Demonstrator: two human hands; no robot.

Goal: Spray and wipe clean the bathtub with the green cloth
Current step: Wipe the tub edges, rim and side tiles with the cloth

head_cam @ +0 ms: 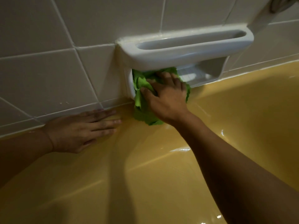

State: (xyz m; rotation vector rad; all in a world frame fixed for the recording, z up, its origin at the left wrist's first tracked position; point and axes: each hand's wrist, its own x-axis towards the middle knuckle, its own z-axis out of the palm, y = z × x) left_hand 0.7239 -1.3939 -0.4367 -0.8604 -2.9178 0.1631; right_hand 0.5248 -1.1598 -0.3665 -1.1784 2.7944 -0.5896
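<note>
The right arm reaches in from the 5 o'clock corner, running long and nearly straight up toward the middle of the view, forearm bare, wrist a little cocked. The right hand (168, 94) lies back-up just above the centre, fingers splayed wide and only lightly bent, pressing the green cloth (142, 83) into the left end of a white ceramic soap dish (186, 50) set into the wall. The grip is broad and flat: the thumb lies across a fold on the 9 o'clock side of the hand, and the fingers bear down on the cloth instead of closing round it. The cloth is bunched up; its upper part is tucked into the recess under the dish's rounded grab bar, a frill of it shows past the little finger at 3 o'clock of the hand, and its lower end hangs out from under the palm at 7 o'clock onto the rim of the yellow bathtub (161, 175). The left arm enters from 9 o'clock, and the left hand (80, 131) rests palm-down on the tub's rim, fingers straight and close together, pointing toward 3 o'clock, holding nothing. Its far edge runs along the foot of the white tiled wall (48, 62), and its fingertips lie near the cloth's hanging end without touching it. The tub's glossy basin fills the lower half of the view, from 3 round to 8 o'clock.
</note>
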